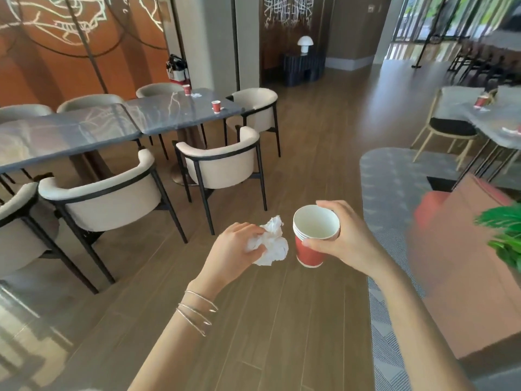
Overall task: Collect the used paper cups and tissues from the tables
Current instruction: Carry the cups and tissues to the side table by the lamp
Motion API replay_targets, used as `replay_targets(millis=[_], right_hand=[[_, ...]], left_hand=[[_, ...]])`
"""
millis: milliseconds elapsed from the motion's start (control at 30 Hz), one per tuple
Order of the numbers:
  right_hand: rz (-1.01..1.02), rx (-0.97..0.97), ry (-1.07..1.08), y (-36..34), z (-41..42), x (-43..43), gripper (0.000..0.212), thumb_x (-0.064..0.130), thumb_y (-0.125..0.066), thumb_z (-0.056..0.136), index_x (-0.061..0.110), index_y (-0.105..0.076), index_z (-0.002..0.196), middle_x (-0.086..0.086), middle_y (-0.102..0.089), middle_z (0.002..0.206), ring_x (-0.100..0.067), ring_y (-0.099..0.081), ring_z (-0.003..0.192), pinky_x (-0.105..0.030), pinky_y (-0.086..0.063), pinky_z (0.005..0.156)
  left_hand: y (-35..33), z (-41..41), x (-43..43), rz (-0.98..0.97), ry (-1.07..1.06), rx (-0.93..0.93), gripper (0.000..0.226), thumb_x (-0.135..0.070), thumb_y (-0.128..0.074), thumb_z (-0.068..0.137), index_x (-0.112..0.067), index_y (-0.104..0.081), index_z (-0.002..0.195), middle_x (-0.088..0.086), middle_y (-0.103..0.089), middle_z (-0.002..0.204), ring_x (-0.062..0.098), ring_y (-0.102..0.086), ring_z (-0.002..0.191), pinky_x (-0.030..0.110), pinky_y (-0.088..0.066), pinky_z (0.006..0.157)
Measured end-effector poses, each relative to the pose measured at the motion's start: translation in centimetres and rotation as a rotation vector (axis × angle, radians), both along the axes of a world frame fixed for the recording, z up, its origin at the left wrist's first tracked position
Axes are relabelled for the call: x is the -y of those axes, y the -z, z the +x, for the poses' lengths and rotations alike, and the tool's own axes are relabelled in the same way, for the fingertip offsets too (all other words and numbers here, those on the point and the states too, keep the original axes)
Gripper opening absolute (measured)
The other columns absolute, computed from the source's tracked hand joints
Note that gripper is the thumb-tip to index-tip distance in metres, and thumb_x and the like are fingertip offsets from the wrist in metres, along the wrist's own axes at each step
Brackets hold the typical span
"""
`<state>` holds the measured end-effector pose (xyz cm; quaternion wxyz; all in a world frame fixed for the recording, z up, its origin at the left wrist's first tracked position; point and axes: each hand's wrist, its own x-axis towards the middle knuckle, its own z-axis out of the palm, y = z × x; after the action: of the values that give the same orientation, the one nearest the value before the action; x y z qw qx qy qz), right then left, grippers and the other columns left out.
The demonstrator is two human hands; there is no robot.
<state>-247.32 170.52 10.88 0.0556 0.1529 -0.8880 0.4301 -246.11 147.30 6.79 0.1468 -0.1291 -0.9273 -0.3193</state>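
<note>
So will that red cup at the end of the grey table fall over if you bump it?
Probably. The red cup stands upright, narrower at its base, so a nudge could tip it. It looks like thin paper, like the stack in the right hand, so it is likely light and would squash if squeezed hard.

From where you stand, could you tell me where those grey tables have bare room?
The nearer grey table shows bare all along. The farther grey table is free near their seam; two red cups and a tissue crowd its far end.
</note>
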Motion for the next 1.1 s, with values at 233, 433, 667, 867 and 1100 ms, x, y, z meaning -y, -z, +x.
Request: replay_targets(millis=[233,433,667,867,1100], right_hand=[[-0.019,0.058,0.050,2.8,-8.7,-1.1,0.083,0.039,-0.082,0.061,0.029,-0.041,0.132,0.018,-0.040,0.123,0.006,-0.040,0.108,-0.005,-0.033,0.081],[-0.005,0.071,0.039,3.3,-19.6,1.2,0.085,0.037,-0.083,0.059,0.027,-0.041,0.132,0.017,-0.040,0.124,0.003,-0.041,0.111,-0.008,-0.033,0.082],[-0.017,0.008,0.066,0.5,-33.4,4.7,0.084,0.037,-0.083,0.059,0.026,-0.042,0.132,0.016,-0.041,0.126,-0.002,-0.043,0.111,-0.018,-0.032,0.086],[-0.014,0.023,0.083,1.4,-41.3,5.9,0.083,0.036,-0.082,0.062,0.025,-0.042,0.133,0.016,-0.041,0.125,0.001,-0.042,0.110,0.002,-0.030,0.078],[-0.044,0.080,0.085,3.9,-51.2,5.2,0.083,0.034,-0.083,0.062,0.022,-0.043,0.134,0.016,-0.043,0.126,0.002,-0.043,0.110,0.005,-0.028,0.078]], left_hand=[[3.4,-8.2,0.4,0.007,-0.015,0.071,0.023,-0.018,-0.070,0.077,-0.021,-0.067,0.099,-0.013,-0.062,0.088,0.014,-0.055,0.084,0.020,-0.042,0.070],[3.8,-19.4,2.3,-0.001,0.017,0.072,0.024,-0.015,-0.071,0.076,-0.018,-0.067,0.099,-0.008,-0.065,0.089,0.015,-0.055,0.084,0.018,-0.040,0.070],[0.3,-34.6,6.1,-0.016,0.020,-0.014,0.025,-0.017,-0.072,0.076,-0.020,-0.067,0.100,-0.010,-0.063,0.092,0.011,-0.056,0.083,0.022,-0.044,0.071],[0.4,-43.6,6.8,-0.028,0.031,-0.024,0.026,-0.019,-0.071,0.078,-0.020,-0.066,0.103,-0.007,-0.065,0.095,0.010,-0.054,0.081,0.019,-0.042,0.070],[2.9,-52.9,6.3,-0.042,0.056,0.017,0.026,-0.016,-0.072,0.076,-0.020,-0.067,0.101,-0.007,-0.065,0.092,0.013,-0.057,0.082,0.025,-0.047,0.070]])
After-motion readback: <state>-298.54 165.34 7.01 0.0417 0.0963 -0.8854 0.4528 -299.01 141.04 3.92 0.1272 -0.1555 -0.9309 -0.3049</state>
